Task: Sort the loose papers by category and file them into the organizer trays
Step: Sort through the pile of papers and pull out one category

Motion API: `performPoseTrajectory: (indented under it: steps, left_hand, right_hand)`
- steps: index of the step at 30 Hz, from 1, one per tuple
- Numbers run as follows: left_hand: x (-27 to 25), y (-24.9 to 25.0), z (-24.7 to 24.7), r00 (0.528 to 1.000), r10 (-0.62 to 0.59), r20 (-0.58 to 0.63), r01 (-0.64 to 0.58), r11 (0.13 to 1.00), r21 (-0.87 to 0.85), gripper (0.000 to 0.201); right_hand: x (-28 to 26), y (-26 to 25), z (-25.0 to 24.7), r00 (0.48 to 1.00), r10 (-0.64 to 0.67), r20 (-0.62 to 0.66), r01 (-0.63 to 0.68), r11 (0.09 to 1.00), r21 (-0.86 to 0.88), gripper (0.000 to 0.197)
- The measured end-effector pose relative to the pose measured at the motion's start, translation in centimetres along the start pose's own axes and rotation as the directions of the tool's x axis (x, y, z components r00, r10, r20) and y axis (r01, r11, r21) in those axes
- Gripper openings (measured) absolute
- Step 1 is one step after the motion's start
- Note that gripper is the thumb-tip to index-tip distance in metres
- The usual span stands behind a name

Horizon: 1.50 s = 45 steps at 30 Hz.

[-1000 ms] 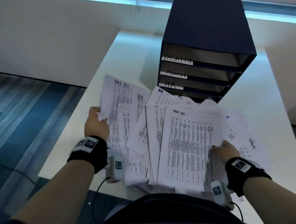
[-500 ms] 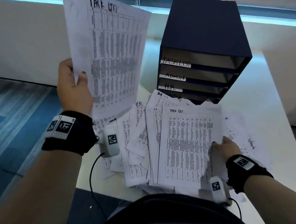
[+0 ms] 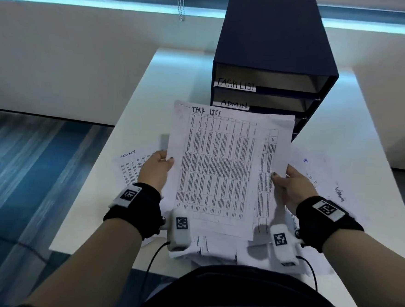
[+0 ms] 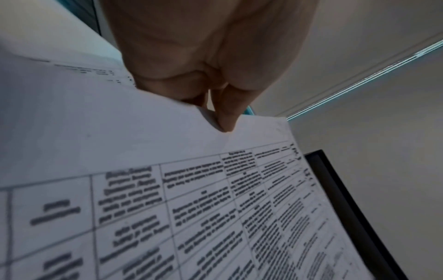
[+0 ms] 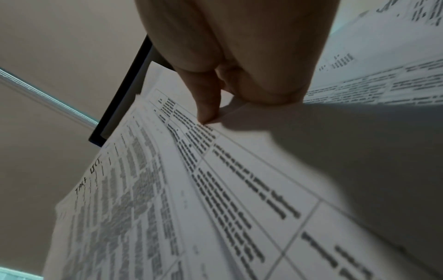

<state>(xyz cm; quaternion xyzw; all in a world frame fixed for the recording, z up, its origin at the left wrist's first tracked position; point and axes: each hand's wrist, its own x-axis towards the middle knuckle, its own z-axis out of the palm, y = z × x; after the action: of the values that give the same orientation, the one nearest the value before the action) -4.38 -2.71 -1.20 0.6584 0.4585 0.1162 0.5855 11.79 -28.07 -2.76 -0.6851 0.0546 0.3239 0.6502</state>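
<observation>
I hold up two printed task-list sheets (image 3: 217, 168), one over the other, above the pile of loose papers (image 3: 133, 165) on the white table (image 3: 168, 83). My left hand (image 3: 158, 167) pinches the left edge, thumb on top, as the left wrist view shows at my left hand (image 4: 223, 121) on the sheet (image 4: 191, 208). My right hand (image 3: 288, 181) pinches the right edge of the rear sheet (image 3: 272, 158); the right wrist view shows the thumb of my right hand (image 5: 208, 113) on the sheets (image 5: 215, 189). The dark organizer (image 3: 271, 52) stands behind, with trays labelled TASK LIST (image 3: 235, 85) and ADMIN (image 3: 233, 104); lower trays are hidden.
A sheet marked security (image 3: 130, 162) lies at the pile's left. More papers (image 3: 333, 186) spread to the right. The table's left edge drops to blue-striped floor (image 3: 27, 177). A low white wall (image 3: 83, 61) runs behind the table.
My left hand has brought its raised task-list sheet down and right, in front of me. My right hand has lifted the second task-list sheet off the pile, and the two now overlap.
</observation>
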Motion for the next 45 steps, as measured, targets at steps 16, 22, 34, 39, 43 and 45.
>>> performPoseTrajectory:
  steps: [16,22,34,39,43,45]
  left_hand:
    - [-1.2,-3.1,2.8,0.977,-0.123,0.177,0.102,0.987,0.121,0.025]
    - [0.4,-5.1,0.1,0.963,-0.248,-0.104,0.256,0.963,0.082,0.054]
    - [0.6,-5.0,1.2,0.985,-0.044,-0.169,0.073,0.982,0.172,0.046]
    - [-0.3,-5.4,2.0,0.992,0.083,-0.1,-0.04,0.927,0.374,0.042]
    - [0.1,-5.8,1.4,0.991,0.022,-0.134,0.021,0.951,0.309,0.04]
    - [0.3,-6.0,1.0,0.982,0.002,-0.187,0.067,0.929,0.363,0.039]
  right_hand:
    - [0.4,1.8,0.6,1.0,-0.012,-0.021,-0.004,0.768,-0.64,0.017]
    - [0.6,2.0,-2.0,0.972,0.062,-0.225,-0.207,0.676,-0.707,0.04]
    - [1.4,2.5,-2.8,0.955,0.147,-0.258,-0.293,0.609,-0.737,0.024]
    - [0.9,2.4,-2.6,0.958,0.14,-0.252,-0.279,0.669,-0.689,0.029]
    - [0.6,2.4,-2.6,0.958,0.131,-0.254,-0.273,0.68,-0.681,0.026]
    - [0.5,2.4,-2.6,0.96,0.125,-0.251,-0.268,0.677,-0.686,0.025]
